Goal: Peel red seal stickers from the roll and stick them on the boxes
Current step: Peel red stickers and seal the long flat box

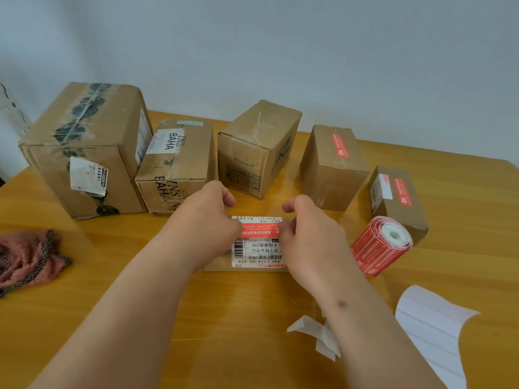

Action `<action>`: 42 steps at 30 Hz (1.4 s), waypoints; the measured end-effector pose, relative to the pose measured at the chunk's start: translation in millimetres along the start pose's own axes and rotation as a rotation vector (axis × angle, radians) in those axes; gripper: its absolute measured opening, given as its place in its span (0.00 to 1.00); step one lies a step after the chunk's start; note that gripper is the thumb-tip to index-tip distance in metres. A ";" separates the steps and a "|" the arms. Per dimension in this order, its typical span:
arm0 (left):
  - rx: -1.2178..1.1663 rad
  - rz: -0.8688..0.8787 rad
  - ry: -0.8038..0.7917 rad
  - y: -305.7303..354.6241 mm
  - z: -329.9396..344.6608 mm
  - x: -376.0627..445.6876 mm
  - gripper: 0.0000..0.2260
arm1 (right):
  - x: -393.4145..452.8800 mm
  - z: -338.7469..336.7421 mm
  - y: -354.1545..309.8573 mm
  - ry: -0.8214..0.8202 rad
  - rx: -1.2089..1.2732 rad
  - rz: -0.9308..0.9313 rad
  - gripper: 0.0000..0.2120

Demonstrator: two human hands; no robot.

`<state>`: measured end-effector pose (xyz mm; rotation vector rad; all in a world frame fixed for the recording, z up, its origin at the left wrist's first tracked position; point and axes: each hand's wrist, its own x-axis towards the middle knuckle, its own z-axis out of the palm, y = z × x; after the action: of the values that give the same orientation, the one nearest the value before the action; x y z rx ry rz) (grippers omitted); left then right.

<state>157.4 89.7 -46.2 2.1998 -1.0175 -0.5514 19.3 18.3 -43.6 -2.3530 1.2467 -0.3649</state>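
Observation:
A small flat cardboard box with a white shipping label lies in front of me on the wooden table. A red seal sticker lies across its top. My left hand pinches the sticker's left end and my right hand pinches its right end; the fingertips are hidden behind the hands. The roll of red stickers lies on its side just right of my right hand. Two boxes at the right, one and another, each carry a red sticker on top.
Three more cardboard boxes stand in a row at the back: a large one, a taped one and a middle one. Peeled white backing strips and a backing sheet lie at the front right. A pink knitted cloth lies at the left edge.

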 end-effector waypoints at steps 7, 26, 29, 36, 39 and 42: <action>0.079 0.002 0.006 -0.3 2.0 0.8 0.13 | 1.4 1.4 0.4 -0.011 -0.055 -0.012 0.11; 0.122 0.021 0.038 -2.4 3.7 -1.2 0.13 | 5.8 3.6 -0.3 0.003 -0.111 -0.030 0.09; 0.123 0.027 0.043 -3.4 4.5 -1.9 0.14 | 5.9 3.9 0.0 0.008 -0.112 -0.026 0.10; 0.125 0.033 0.042 -5.2 4.7 -2.1 0.14 | 7.8 5.8 1.7 0.047 -0.105 -0.007 0.12; 0.124 0.034 0.046 -5.8 5.3 -2.2 0.13 | 7.9 4.7 3.5 0.074 -0.115 -0.017 0.14; 0.123 0.042 0.051 -6.5 6.0 -1.5 0.12 | 8.1 0.9 5.7 0.074 -0.113 -0.012 0.15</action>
<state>156.2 91.9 -54.9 2.2823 -1.0938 -0.4219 20.1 9.0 -47.1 -2.4633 1.3202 -0.3978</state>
